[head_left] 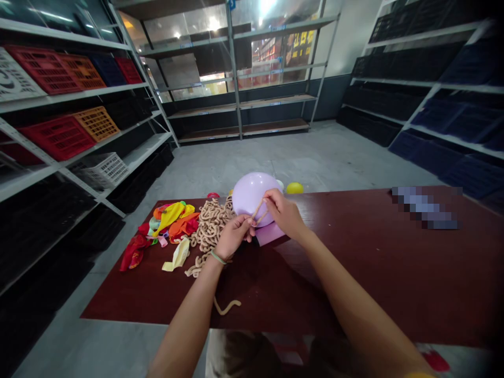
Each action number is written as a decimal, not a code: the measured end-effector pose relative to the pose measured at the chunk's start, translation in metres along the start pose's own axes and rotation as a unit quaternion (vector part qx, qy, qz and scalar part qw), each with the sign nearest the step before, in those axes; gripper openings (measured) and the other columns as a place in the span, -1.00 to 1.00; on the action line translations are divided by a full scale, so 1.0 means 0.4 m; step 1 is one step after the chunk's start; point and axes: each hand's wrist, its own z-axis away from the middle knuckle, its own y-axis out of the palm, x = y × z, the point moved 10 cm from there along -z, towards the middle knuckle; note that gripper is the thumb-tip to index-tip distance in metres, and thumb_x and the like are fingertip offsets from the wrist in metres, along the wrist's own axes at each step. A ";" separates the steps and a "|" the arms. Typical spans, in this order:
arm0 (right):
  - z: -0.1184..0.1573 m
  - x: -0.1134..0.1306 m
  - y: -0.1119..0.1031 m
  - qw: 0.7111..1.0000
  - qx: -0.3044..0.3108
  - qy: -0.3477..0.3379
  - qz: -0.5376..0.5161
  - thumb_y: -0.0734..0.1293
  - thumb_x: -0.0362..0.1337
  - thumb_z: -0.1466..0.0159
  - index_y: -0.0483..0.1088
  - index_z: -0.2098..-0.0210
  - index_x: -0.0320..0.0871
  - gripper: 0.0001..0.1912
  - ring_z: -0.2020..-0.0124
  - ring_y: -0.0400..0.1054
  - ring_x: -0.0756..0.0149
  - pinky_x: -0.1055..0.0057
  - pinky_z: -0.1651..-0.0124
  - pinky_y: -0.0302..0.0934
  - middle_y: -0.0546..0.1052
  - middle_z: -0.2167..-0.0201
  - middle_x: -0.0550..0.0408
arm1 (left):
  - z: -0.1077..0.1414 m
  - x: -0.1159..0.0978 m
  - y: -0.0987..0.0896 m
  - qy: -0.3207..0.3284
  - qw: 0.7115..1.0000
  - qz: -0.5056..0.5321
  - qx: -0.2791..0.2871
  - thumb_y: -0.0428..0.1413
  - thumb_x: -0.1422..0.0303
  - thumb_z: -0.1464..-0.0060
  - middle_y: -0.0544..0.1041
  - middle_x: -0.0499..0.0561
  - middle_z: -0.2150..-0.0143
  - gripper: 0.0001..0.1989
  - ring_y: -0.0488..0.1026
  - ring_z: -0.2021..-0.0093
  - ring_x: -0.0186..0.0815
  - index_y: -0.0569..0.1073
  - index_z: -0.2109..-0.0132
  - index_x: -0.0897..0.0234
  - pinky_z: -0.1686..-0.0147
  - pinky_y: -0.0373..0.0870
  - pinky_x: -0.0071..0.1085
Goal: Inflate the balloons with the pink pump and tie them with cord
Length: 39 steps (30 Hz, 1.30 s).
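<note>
An inflated purple balloon (252, 191) is just beyond both hands, over the dark red table (354, 262). My left hand (235, 235) pinches at the balloon's neck, where a tan string is. Closed on the same tan string (259, 209) is my right hand (284, 214), a little higher and to the right. A pile of tan strings (212, 223) lies left of the balloon. Farther left are loose uninflated balloons (173, 218) in several colours, with a pale yellow one (177, 255) nearer. One tan string (227, 307) lies apart near the front edge.
A blurred-out item (427, 208) lies at the table's right. Beyond the far edge, a yellow balloon (295, 188) shows near the floor. Shelves with red crates (59, 137) stand left; dark crates (397, 107) fill the right shelves. A metal rack (238, 100) stands at the back.
</note>
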 end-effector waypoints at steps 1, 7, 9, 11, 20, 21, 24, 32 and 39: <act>-0.004 -0.001 -0.001 1.000 0.013 0.000 -0.028 0.12 -0.11 -0.38 0.29 0.17 -0.03 -0.80 0.37 0.34 0.31 0.38 0.27 0.11 0.48 0.34 0.17 | 0.000 0.001 -0.001 0.003 1.000 -0.010 -0.004 0.12 -0.02 -0.13 0.42 -0.09 0.52 -0.58 0.28 0.62 -0.49 0.42 0.30 0.30 0.58 0.15 -0.54; -0.028 0.044 -0.010 0.981 0.117 -0.005 -0.155 0.31 -0.13 -0.22 0.22 0.28 -0.04 -0.80 0.54 0.12 0.41 0.41 0.40 0.00 0.21 0.61 0.34 | 0.015 -0.034 -0.019 0.054 0.988 -0.132 -0.061 -0.03 0.05 -0.27 0.38 -0.09 0.54 -0.61 0.27 0.58 -0.42 0.36 0.38 0.24 0.53 0.19 -0.48; -0.029 0.079 -0.011 0.975 0.138 -0.015 -0.171 0.33 -0.16 -0.21 0.22 0.31 -0.05 -0.82 0.53 0.13 0.42 0.41 0.40 0.00 0.23 0.61 0.34 | 0.023 -0.056 -0.018 0.087 0.969 -0.218 -0.077 -0.04 0.12 -0.30 0.38 -0.08 0.54 -0.63 0.29 0.54 -0.39 0.36 0.41 0.23 0.47 0.21 -0.46; -0.025 0.114 -0.004 0.967 0.159 -0.026 -0.196 0.32 -0.17 -0.22 0.23 0.29 -0.05 -0.83 0.51 0.19 0.42 0.41 0.38 0.04 0.30 0.59 0.32 | 0.030 -0.076 -0.009 0.122 0.940 -0.307 -0.081 -0.03 0.19 -0.31 0.40 -0.06 0.52 -0.66 0.33 0.49 -0.35 0.38 0.41 0.22 0.41 0.21 -0.43; -0.024 0.131 0.082 0.930 0.197 -0.001 -0.311 0.33 -0.19 -0.22 0.26 0.30 -0.08 -0.84 0.50 0.25 0.46 0.45 0.43 0.13 0.40 0.45 0.26 | 0.042 -0.087 0.054 0.184 0.859 -0.478 -0.009 -0.14 0.35 -0.34 0.51 0.07 0.29 -0.76 0.44 0.28 -0.22 0.39 0.23 0.24 0.23 0.31 -0.32; -0.025 0.130 0.084 0.934 0.189 -0.007 -0.305 0.32 -0.20 -0.22 0.27 0.29 -0.09 -0.85 0.47 0.26 0.47 0.45 0.42 0.14 0.41 0.41 0.24 | 0.044 -0.090 0.056 0.187 0.861 -0.473 -0.007 -0.14 0.35 -0.34 0.51 0.07 0.30 -0.75 0.44 0.28 -0.22 0.39 0.24 0.24 0.24 0.31 -0.32; -0.024 0.130 0.093 0.938 0.183 -0.012 -0.294 0.31 -0.21 -0.23 0.29 0.24 -0.08 -0.87 0.44 0.28 0.44 0.44 0.39 0.19 0.43 0.38 0.21 | 0.047 -0.092 0.056 0.184 0.878 -0.441 -0.003 -0.13 0.32 -0.34 0.50 0.05 0.35 -0.72 0.43 0.32 -0.25 0.38 0.30 0.25 0.26 0.31 -0.33; -0.031 0.165 0.046 0.960 0.112 -0.136 -0.220 0.20 -0.28 -0.35 0.31 -0.12 0.03 -0.64 0.03 0.38 0.27 0.23 0.03 0.36 0.25 -0.28 0.02 | 0.023 -0.023 -0.032 0.061 0.978 -0.150 -0.129 -0.03 0.07 -0.27 0.32 -0.08 0.60 -0.58 0.25 0.58 -0.39 0.39 0.43 0.27 0.52 0.19 -0.44; -0.014 0.213 0.004 0.957 0.025 -0.284 0.050 0.14 -0.38 -0.38 0.49 0.09 -0.08 -0.70 -0.01 0.27 0.18 0.16 -0.10 0.20 0.48 0.06 0.01 | 0.019 -0.023 -0.082 0.050 0.982 0.002 -0.185 0.00 0.09 -0.25 0.30 -0.11 0.60 -0.62 0.26 0.60 -0.41 0.40 0.39 0.28 0.54 0.20 -0.45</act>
